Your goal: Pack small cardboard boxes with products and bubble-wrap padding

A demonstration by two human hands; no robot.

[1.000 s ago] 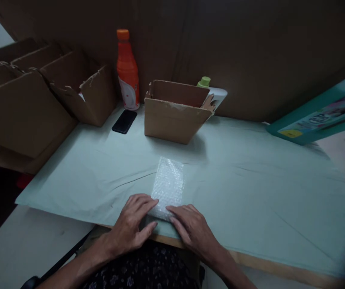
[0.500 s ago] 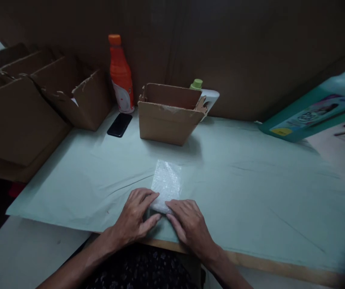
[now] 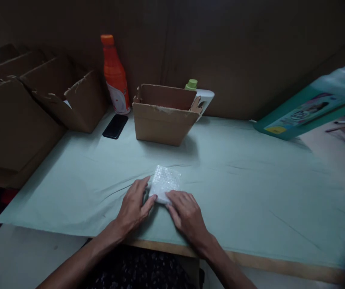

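Observation:
A sheet of bubble wrap (image 3: 165, 182), folded into a small flat bundle, lies on the green-covered table in front of me. My left hand (image 3: 135, 202) is at its left edge, with the thumb on the near left corner and the fingers stretched along the side. On the near right corner, my right hand (image 3: 187, 210) presses with bent fingers, its thumb at the near edge. Whatever may be inside the bubble wrap cannot be made out.
A cut cardboard box (image 3: 162, 124) stands beyond the bubble wrap, with a green-capped white bottle (image 3: 205, 96) behind it. Left of it are a black phone (image 3: 115, 126) and an orange bottle (image 3: 115, 76). More cardboard boxes (image 3: 82, 102) fill the left; a teal jug (image 3: 301, 112) leans at right.
The bubble wrap has been rolled away from me and is now shorter. Both hands have moved slightly forward with it, and my left fingers have slid along its side. The view has shifted slightly.

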